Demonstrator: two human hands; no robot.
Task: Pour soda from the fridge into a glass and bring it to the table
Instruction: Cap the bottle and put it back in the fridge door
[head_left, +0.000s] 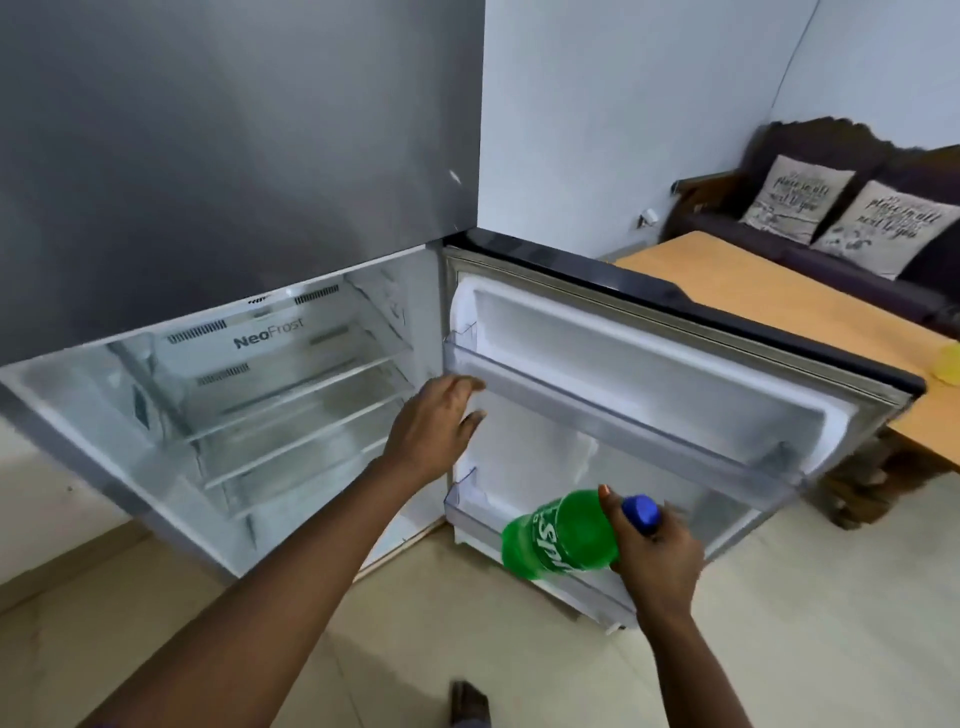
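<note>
The right hand (657, 564) has its fingers (609, 503) wrapped around the neck of one green soda bottle (558, 535), tilted near the open fridge door (649, 395). The left hand (434, 428) reaches, fingers spread and grasping nothing, toward the door's upper shelf (597, 410). Far right stand one table (769, 296) and two cushions (797, 197).

fridge cavity (291, 415) open at front, glass shelves (306, 410) bare — room between them | open door (675, 395) juts right, its bins (613, 410) empty | left hand (436, 421) at upper bin's inner end | worktop (779, 312) just behind door — floor (779, 623) below clear
</note>
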